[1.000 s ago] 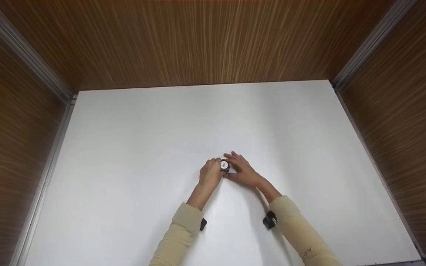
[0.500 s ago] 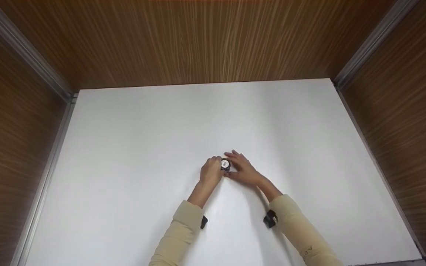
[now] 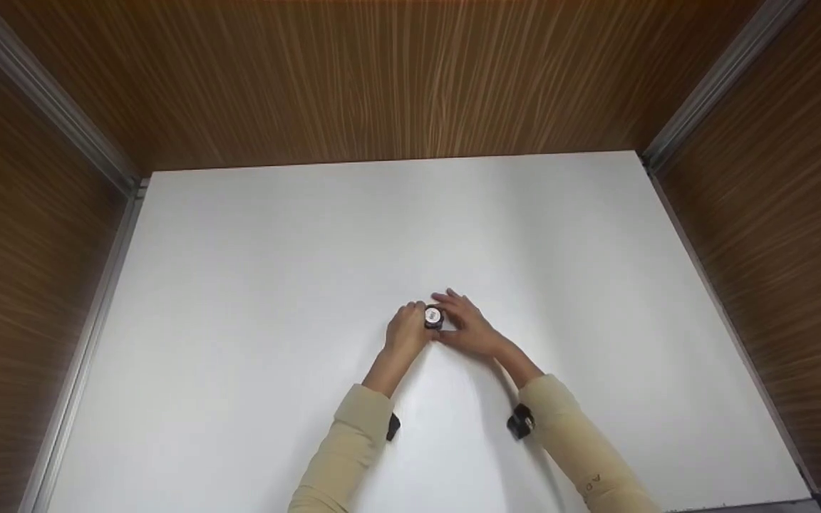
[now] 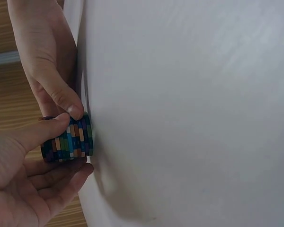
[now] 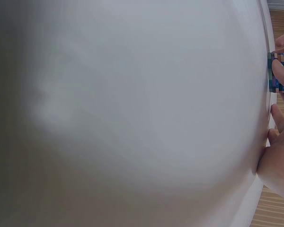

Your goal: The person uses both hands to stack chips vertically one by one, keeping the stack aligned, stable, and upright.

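Observation:
An upright stack of poker chips (image 4: 68,141) stands on the white table. Its edges show blue, orange, green and purple blocks, and the top chip carries a round white label, seen in the head view. From the left side, my left hand (image 3: 407,331) grips the stack, thumb on the near side and fingers behind. My right hand (image 3: 471,329) holds it from the right, with thumb and fingers curved round it. In the right wrist view the chips (image 5: 274,85) are partly hidden by fingers.
White table (image 3: 275,249) spreads around the hands. Brown wood-grain panels (image 3: 382,78) rise behind it and at both sides, with metal rails (image 3: 86,342) along the edges. Black wrist cameras (image 3: 521,422) hang at the beige sleeves (image 3: 574,449).
Both hands stay on the stack in nearly the same place. The label on the top chip looks turned slightly from frame to frame.

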### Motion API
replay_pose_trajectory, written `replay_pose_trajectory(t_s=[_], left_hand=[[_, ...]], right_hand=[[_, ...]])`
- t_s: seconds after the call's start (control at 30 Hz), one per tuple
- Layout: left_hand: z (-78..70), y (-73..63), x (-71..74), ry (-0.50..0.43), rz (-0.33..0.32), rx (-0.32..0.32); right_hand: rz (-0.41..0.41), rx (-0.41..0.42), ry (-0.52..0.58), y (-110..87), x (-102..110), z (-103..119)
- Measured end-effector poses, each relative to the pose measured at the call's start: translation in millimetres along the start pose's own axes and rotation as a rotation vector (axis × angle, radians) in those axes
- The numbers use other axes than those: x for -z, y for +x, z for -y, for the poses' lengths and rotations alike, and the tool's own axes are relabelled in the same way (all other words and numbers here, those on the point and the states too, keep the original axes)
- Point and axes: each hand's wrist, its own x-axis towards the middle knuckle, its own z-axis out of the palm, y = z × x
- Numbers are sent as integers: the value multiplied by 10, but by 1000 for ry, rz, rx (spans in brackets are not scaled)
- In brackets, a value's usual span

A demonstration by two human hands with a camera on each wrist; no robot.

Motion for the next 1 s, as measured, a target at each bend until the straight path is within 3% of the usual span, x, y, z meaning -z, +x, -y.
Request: replay_pose_trajectory(t_s=[0.33,0.77,1.0], left_hand=[[-4,8,-12,-27,11,21],[40,-22,-33,-49,-32,12],[56,-35,-16,-48,0,16]], right_hand=[[-10,35,-2,-22,-4,-21],[30,-18,20,8,-10,-33],[16,7,11,18,-7,-46]])
